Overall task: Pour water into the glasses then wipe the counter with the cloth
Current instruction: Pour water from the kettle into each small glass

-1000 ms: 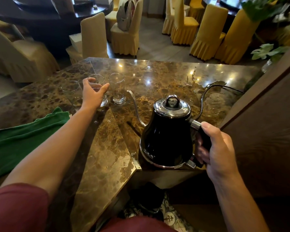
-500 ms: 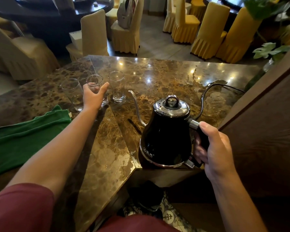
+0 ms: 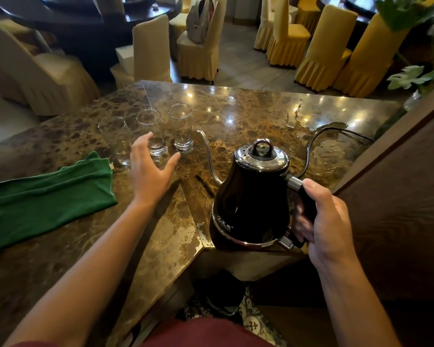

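Three clear glasses stand in a row on the brown marble counter [image 3: 236, 116]: a left glass [image 3: 115, 139], a middle glass [image 3: 152, 131] and a right glass [image 3: 181, 126]. My left hand [image 3: 150, 171] hovers just in front of them, fingers spread, holding nothing. A black gooseneck kettle [image 3: 253, 196] sits at the counter's near edge, its thin spout pointing toward the glasses. My right hand [image 3: 323, 221] grips its black handle. A folded green cloth [image 3: 45, 196] lies on the counter at the left.
A black power cord [image 3: 311, 144] curves behind the kettle over a wet patch [image 3: 331, 149] on the counter. A dark wooden panel [image 3: 398, 196] rises at the right. Yellow covered chairs [image 3: 323, 46] and a plant [image 3: 416, 73] stand beyond the counter.
My left hand has let go of the middle glass and drawn back toward me, fingers spread. The kettle and right hand stay in place.
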`<action>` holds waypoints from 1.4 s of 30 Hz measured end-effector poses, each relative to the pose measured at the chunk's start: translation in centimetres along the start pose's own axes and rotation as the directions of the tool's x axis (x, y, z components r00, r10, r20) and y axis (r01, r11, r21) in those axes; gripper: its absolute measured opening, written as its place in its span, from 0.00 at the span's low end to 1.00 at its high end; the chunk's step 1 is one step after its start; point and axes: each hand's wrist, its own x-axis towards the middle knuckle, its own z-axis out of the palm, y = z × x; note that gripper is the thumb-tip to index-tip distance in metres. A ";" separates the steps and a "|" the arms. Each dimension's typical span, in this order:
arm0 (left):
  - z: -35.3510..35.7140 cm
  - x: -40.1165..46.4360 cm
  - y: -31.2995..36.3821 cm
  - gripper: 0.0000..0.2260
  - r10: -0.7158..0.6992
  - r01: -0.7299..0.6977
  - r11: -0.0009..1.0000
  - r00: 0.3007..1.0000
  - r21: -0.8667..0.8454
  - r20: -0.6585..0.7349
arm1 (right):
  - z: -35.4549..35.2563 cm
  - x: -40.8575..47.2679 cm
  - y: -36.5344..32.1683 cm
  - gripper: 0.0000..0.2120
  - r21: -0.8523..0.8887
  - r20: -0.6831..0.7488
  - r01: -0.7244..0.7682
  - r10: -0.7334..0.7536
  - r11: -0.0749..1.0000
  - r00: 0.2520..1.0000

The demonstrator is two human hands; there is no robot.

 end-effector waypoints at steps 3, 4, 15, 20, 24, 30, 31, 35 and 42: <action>0.5 0.5 0.3 0.34 0.134 -0.139 0.989 0.988 0.052 0.079 | 0.0 -0.1 -0.1 0.18 0.019 0.017 -0.002 0.001 1.000 1.000; 0.8 0.9 0.5 0.36 0.130 -0.135 0.990 0.984 0.037 0.123 | -0.1 -0.1 -0.1 0.18 0.030 0.018 -0.004 0.003 1.000 1.000; 5.3 6.7 2.9 0.49 -0.244 0.302 0.935 0.927 -0.184 0.285 | -1.4 -0.6 -0.4 0.20 0.010 0.018 -0.012 0.012 1.000 1.000; 7.4 8.2 3.3 0.50 -0.419 0.470 0.834 0.881 -0.289 0.222 | -1.4 -0.8 -0.5 0.21 -0.026 0.007 -0.014 0.015 1.000 1.000; 8.6 9.6 3.8 0.46 -0.463 0.487 0.807 0.873 -0.333 0.154 | -1.5 -1.0 -0.5 0.22 -0.045 -0.019 -0.023 0.022 0.999 1.000; 8.2 9.9 3.9 0.32 -0.388 0.430 0.865 0.900 -0.261 0.199 | -1.2 -1.3 -0.3 0.22 -0.074 -0.057 -0.019 0.015 0.997 0.998; 7.6 9.2 3.8 0.31 -0.335 0.392 0.880 0.913 -0.269 0.234 | -1.2 -1.3 -0.2 0.22 -0.070 -0.059 -0.019 0.015 0.997 0.998; 5.0 5.2 3.6 0.30 -0.115 0.215 0.949 0.917 -0.231 0.383 | -1.0 -1.3 -0.2 0.21 -0.054 -0.057 -0.015 0.012 0.998 0.998; 2.1 0.5 3.5 0.30 -0.014 0.160 0.949 0.882 -0.271 0.471 | -0.3 -0.2 -0.9 0.22 -0.114 -0.024 0.058 -0.061 0.992 0.998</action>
